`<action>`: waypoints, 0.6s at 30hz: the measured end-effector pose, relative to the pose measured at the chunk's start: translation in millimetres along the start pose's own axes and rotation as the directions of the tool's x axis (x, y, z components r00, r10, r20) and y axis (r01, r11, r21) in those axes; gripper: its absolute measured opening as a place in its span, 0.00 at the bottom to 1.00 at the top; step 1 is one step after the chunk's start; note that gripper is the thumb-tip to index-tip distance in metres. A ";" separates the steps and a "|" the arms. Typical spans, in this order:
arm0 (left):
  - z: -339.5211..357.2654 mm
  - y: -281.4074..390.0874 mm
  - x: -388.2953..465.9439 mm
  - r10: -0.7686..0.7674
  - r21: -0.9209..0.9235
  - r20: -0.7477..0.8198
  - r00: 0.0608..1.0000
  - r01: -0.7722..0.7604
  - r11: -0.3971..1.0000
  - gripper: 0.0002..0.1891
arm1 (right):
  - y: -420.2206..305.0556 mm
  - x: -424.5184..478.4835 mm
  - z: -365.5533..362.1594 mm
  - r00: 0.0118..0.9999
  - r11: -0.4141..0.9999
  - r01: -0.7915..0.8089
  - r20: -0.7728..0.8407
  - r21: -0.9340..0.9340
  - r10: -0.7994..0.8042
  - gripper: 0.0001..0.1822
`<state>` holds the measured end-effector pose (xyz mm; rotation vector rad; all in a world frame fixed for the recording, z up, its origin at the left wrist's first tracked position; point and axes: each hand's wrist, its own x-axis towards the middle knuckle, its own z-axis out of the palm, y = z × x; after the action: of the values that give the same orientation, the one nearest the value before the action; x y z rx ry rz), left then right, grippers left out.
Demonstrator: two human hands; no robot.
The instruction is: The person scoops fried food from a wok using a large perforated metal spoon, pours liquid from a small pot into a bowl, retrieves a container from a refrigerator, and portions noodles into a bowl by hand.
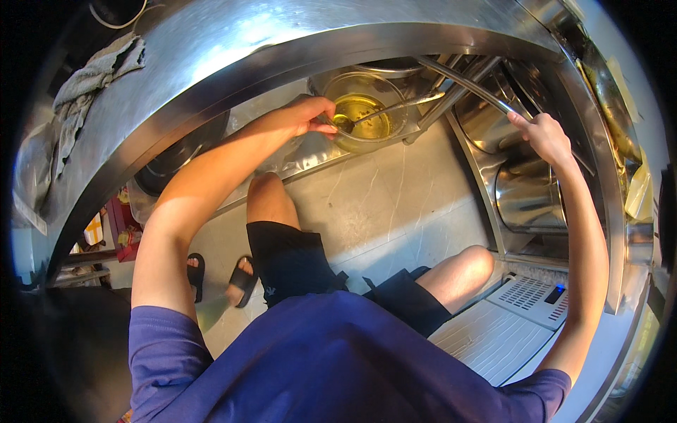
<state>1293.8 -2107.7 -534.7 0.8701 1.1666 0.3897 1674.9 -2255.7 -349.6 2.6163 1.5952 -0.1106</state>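
My left hand pinches the rim of a clear round container under the steel counter. Yellow liquid, apparently oil, lies in it with some dark bits. A metal ladle rests in the liquid, its handle leaning over the rim to the right. My right hand is closed around a long metal rod-like handle, its thumb along the top. That handle slants up and left toward the back of the shelf; its far end is hidden by the counter edge.
The steel counter curves above both arms, with a grey cloth on its left. Steel pots stand on the right shelf, above a white vented appliance. A dark pan lies at left. Feet in black sandals stand on tiles.
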 end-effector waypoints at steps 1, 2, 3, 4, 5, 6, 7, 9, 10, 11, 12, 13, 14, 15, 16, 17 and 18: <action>0.3 -0.5 1.4 0.004 0.002 -0.006 1.000 -0.004 1.000 0.11 | 0.0 -1.6 -1.6 1.000 1.000 -0.003 0.016 -0.010 0.003 0.41; 0.8 -0.9 3.0 0.007 0.004 -0.011 1.000 -0.007 1.000 0.11 | 2.9 -2.3 -1.8 1.000 1.000 -0.005 0.012 -0.004 0.005 0.41; -2.3 -4.0 6.6 0.012 0.003 -0.020 1.000 -0.011 1.000 0.11 | 4.9 -3.6 -3.1 1.000 1.000 -0.001 0.009 0.001 0.001 0.41; -5.9 -5.9 10.4 0.005 -0.028 0.008 1.000 -0.004 1.000 0.13 | 5.4 -5.8 -4.1 1.000 1.000 0.002 0.005 0.005 -0.002 0.41; -10.0 -6.9 14.5 -0.001 -0.059 0.037 0.999 0.003 0.998 0.15 | 5.9 -9.9 -7.0 1.000 1.000 -0.003 0.002 0.012 0.003 0.41; -12.5 -7.4 15.6 -0.008 -0.089 0.066 0.998 0.014 0.996 0.17 | 4.3 -17.2 -12.4 1.000 1.000 -0.008 0.001 0.019 0.008 0.41; -14.0 -8.4 16.7 0.006 -0.097 0.059 0.998 0.000 0.995 0.17 | 3.2 -23.5 -15.8 1.000 1.000 -0.012 0.000 0.026 0.012 0.41; -10.4 -9.4 15.7 0.027 -0.111 0.048 0.998 -0.022 0.994 0.17 | 13.2 -28.5 -17.2 1.000 0.999 -0.015 -0.010 0.048 0.015 0.40; -6.9 -8.6 13.4 0.019 -0.074 0.031 0.999 -0.017 0.997 0.14 | 19.2 -30.7 -18.7 1.000 0.999 -0.015 -0.005 0.050 0.015 0.40; -3.5 -6.8 11.4 0.011 -0.036 0.014 1.000 -0.011 0.999 0.11 | 24.9 -33.6 -18.7 1.000 0.999 -0.015 -0.001 0.051 0.015 0.39; -0.2 -4.3 8.2 0.009 0.004 -0.002 1.000 -0.009 1.000 0.09 | 31.2 -39.2 -17.5 1.000 0.995 -0.009 -0.029 0.096 0.011 0.34; -2.9 -5.9 8.4 0.013 0.004 0.003 1.000 -0.013 1.000 0.09 | 35.1 -42.8 -17.6 1.000 0.993 -0.014 -0.022 0.119 0.016 0.34; -5.3 -6.5 9.0 0.018 0.005 0.008 1.000 -0.018 1.000 0.09 | 39.1 -46.6 -18.7 1.000 0.990 -0.020 -0.014 0.142 0.022 0.34; -6.4 -6.9 10.3 0.024 0.007 0.019 1.000 -0.024 1.000 0.09 | 42.2 -53.2 -21.2 0.999 0.986 -0.030 -0.009 0.163 0.032 0.33; -6.9 -7.2 11.8 0.009 0.005 0.012 1.000 -0.009 1.000 0.09 | 42.2 -60.8 -25.4 0.998 0.993 -0.057 -0.004 0.104 0.057 0.37; -6.6 -7.4 13.6 -0.005 0.004 0.004 1.000 0.005 1.000 0.10 | 44.1 -67.4 -27.8 0.998 0.990 -0.057 0.005 0.127 0.057 0.36; -6.4 -7.1 14.5 -0.019 0.006 -0.004 1.000 0.019 1.000 0.10 | 47.1 -74.0 -29.2 0.998 0.986 -0.059 0.014 0.153 0.058 0.35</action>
<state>1292.3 -2099.9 -550.1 0.8632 1.1793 0.3733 1683.6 -2339.7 -311.9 2.7695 1.5645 -0.2509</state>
